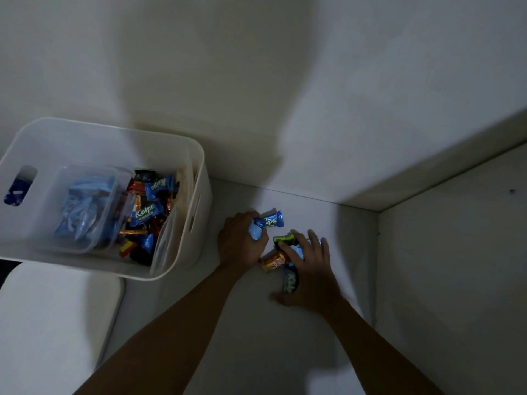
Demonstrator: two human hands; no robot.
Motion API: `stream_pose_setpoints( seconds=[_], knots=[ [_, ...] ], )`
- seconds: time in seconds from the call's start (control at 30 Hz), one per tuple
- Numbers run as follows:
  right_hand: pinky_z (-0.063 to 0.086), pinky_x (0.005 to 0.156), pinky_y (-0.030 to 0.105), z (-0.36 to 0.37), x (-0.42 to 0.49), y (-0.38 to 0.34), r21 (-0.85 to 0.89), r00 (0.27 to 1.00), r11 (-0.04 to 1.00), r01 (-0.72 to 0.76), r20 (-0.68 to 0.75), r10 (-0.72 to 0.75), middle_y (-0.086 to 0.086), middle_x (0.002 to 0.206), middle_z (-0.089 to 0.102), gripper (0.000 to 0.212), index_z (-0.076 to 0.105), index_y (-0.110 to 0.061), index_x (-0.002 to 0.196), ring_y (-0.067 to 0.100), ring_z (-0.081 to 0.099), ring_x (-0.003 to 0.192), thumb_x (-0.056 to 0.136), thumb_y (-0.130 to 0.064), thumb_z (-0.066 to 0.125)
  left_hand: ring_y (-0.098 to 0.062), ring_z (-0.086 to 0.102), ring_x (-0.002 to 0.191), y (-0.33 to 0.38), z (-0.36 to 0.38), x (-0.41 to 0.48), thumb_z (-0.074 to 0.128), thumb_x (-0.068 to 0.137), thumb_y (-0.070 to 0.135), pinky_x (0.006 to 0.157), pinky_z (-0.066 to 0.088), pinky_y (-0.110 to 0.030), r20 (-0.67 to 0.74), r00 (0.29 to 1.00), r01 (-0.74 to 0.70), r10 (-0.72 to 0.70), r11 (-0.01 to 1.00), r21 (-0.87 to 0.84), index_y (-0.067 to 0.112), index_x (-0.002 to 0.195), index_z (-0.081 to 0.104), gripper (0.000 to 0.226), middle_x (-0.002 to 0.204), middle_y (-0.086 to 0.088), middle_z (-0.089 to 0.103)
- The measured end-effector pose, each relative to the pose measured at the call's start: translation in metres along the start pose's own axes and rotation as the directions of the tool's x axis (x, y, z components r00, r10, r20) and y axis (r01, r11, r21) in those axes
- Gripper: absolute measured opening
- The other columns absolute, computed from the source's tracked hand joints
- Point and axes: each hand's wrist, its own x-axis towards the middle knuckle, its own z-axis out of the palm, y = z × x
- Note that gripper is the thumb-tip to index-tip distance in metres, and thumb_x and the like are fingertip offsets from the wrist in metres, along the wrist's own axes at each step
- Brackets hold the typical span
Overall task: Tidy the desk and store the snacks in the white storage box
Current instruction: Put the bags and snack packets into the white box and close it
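Your left hand (pixel 242 240) grips a blue snack (pixel 268 222) at frame centre; your right hand (pixel 308 269) lies spread open over loose snacks (pixel 273 262), hiding some. The white storage box (pixel 182 143), part-filled, sits left, its contents dim

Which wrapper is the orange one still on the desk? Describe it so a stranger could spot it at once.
Start at the white storage box on the left, then move right across the desk to the two hands. The orange snack lies flat between the left hand and the right hand, nearest the camera. Its neighbours are blue or black and green; it alone is orange.
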Motion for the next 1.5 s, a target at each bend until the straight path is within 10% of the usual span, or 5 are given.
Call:
stream_pose_setpoints(
  seconds=[0.17,0.5,0.97,1.13,1.5],
  knots=[
    [0.032,0.105,0.052,0.005,0.004,-0.006,-0.046,0.989,0.999,-0.021,-0.148,0.014,0.008,0.133,0.058,0.069,0.063,-0.029,0.128,0.035,0.050,0.128,0.071,-0.068,0.064,-0.022,0.058,0.087,0.000,-0.002,-0.010,0.066,0.073,0.032,0.069,0.051,-0.039,-0.030,0.999,-0.013,0.013,1.000,-0.028,0.025,0.101,0.066,0.028,0.093,0.003,0.067],
    [0.016,0.110,0.065,0.013,0.012,-0.045,-0.031,0.969,0.970,-0.239,-0.075,0.236,0.010,0.142,0.050,0.115,0.053,-0.025,0.139,0.041,0.037,0.138,0.053,-0.100,0.042,-0.018,0.057,0.094,0.005,-0.006,-0.015,0.074,0.077,0.023,0.074,0.044,-0.028,-0.047,0.995,0.079,-0.086,0.989,-0.125,0.023,0.108,0.066,0.032,0.100,0.004,0.066],
    [0.051,0.067,0.037,0.022,0.027,-0.029,0.068,0.877,0.997,-0.032,-0.477,0.060,0.010,0.105,0.067,0.030,0.073,-0.012,0.099,0.030,0.062,0.092,0.070,-0.020,0.072,-0.017,0.062,0.093,-0.004,-0.017,-0.024,0.073,0.074,0.027,0.076,0.055,-0.037,-0.020,0.988,0.148,-0.153,0.979,-0.140,0.027,0.110,0.065,0.036,0.100,0.005,0.067],
    [0.053,0.061,0.030,0.015,0.035,-0.026,0.176,0.900,0.981,-0.086,-0.409,0.152,-0.001,0.101,0.068,0.029,0.072,-0.020,0.096,0.021,0.064,0.091,0.067,-0.023,0.073,-0.016,0.063,0.091,-0.004,-0.021,-0.032,0.073,0.075,0.028,0.075,0.055,-0.036,-0.025,0.987,0.157,-0.162,0.977,-0.143,0.027,0.110,0.064,0.036,0.098,0.005,0.067],
    [0.052,0.067,0.023,-0.046,0.026,-0.030,0.731,0.742,0.640,-0.236,-0.290,0.604,-0.001,0.092,0.068,0.033,0.070,-0.020,0.095,0.017,0.068,0.081,0.067,-0.007,0.080,-0.004,0.061,0.071,0.058,-0.062,-0.047,0.075,0.073,0.027,0.063,0.050,-0.019,-0.117,0.988,0.065,-0.096,0.967,-0.246,0.023,0.098,0.067,0.027,0.081,0.009,0.066]
  ],
)
